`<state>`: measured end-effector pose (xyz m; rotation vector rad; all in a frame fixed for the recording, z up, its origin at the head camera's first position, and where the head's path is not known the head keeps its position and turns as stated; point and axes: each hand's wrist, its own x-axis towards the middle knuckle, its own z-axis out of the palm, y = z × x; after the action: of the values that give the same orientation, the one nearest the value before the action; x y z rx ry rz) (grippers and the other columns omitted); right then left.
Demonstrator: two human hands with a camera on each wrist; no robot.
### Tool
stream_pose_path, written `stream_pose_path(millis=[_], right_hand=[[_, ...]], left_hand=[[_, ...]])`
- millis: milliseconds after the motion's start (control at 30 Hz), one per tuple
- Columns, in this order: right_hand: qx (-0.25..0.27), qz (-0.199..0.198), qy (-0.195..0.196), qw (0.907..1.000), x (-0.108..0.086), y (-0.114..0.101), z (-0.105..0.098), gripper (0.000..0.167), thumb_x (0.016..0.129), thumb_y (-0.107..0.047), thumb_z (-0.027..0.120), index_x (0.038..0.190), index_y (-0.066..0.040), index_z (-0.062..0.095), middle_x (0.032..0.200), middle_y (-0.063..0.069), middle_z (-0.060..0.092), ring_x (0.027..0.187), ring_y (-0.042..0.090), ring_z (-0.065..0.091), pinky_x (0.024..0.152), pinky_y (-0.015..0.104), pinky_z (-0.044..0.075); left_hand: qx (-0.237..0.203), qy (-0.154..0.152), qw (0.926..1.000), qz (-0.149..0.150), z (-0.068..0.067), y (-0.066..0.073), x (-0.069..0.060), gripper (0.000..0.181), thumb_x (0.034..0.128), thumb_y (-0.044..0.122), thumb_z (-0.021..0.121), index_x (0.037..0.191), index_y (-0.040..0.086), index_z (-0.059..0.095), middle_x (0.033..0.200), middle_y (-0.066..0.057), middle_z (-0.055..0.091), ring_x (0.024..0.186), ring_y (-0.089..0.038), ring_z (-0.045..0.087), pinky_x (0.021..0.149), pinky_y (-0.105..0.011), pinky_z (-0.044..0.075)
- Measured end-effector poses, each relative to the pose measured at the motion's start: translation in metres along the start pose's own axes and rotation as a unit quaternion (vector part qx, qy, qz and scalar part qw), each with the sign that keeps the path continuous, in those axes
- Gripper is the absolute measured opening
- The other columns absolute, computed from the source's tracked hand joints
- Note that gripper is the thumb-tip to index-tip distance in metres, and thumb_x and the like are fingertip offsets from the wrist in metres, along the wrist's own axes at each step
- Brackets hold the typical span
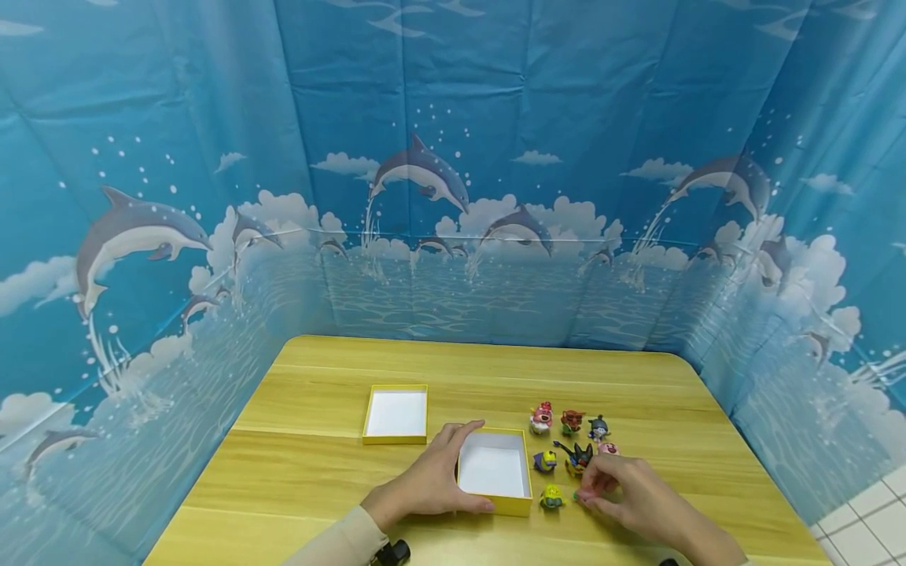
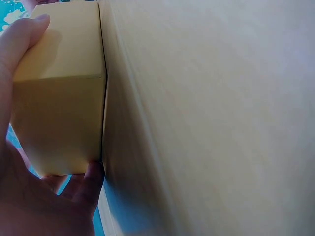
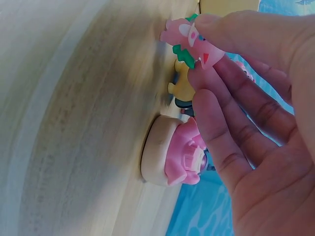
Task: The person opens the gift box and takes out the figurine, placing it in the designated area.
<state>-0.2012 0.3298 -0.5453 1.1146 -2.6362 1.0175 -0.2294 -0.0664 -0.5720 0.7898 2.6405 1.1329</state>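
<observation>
My left hand (image 1: 437, 474) grips an open yellow box (image 1: 511, 505) with a white inside. In the left wrist view the thumb lies on one side of the box (image 2: 59, 98) and fingers reach round its far end. Between thumb and fingertips, my right hand (image 1: 632, 491) pinches a small pink figurine (image 3: 209, 49) with green parts, close above the table. Beside that hand stand a dark, long-eared figurine (image 1: 579, 457) and a pink figurine (image 1: 609, 448), partly hidden by the hand. A pink figure on a round cream base (image 3: 162, 150) shows below the fingers in the right wrist view.
A shallow yellow lid (image 1: 396, 414), white inside, lies left of the box on the wooden table (image 1: 297, 456). Right of the box stand several figurines, among them a green-yellow one (image 1: 551, 497), a yellow-and-purple one (image 1: 545, 461) and a red-brown one (image 1: 572, 422). A blue dolphin curtain (image 1: 453, 291) surrounds the table.
</observation>
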Motion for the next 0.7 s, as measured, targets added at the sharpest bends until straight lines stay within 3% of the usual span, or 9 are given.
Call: stream_pose_path(millis=[367,700], right_hand=[[-0.005,0.000,0.004,1.0000,-0.0013,-0.0005,0.0004,0.026,0.095,-0.009,0.097,0.106,-0.023,0.078,0.100,-0.011,0.082,0.089,-0.005,0.073,0.072,0.025,0.067],[-0.001,-0.007,0.004,1.0000,-0.0018,-0.0011,0.0025,0.030,0.093,-0.003,0.098,0.108,-0.021,0.079,0.100,-0.011,0.082,0.088,-0.004,0.074,0.072,0.026,0.067]], left_hand=[[-0.002,0.000,1.0000,0.002,-0.0006,0.0014,-0.0006,0.129,0.0864,0.066,0.099,0.187,0.034,0.025,0.171,-0.003,0.047,0.143,-0.021,0.055,0.117,-0.050,0.058],[-0.003,0.000,1.0000,0.001,0.0005,-0.0003,0.0000,0.129,0.0866,0.067,0.099,0.187,0.034,0.025,0.171,-0.002,0.046,0.143,-0.020,0.055,0.118,-0.050,0.058]])
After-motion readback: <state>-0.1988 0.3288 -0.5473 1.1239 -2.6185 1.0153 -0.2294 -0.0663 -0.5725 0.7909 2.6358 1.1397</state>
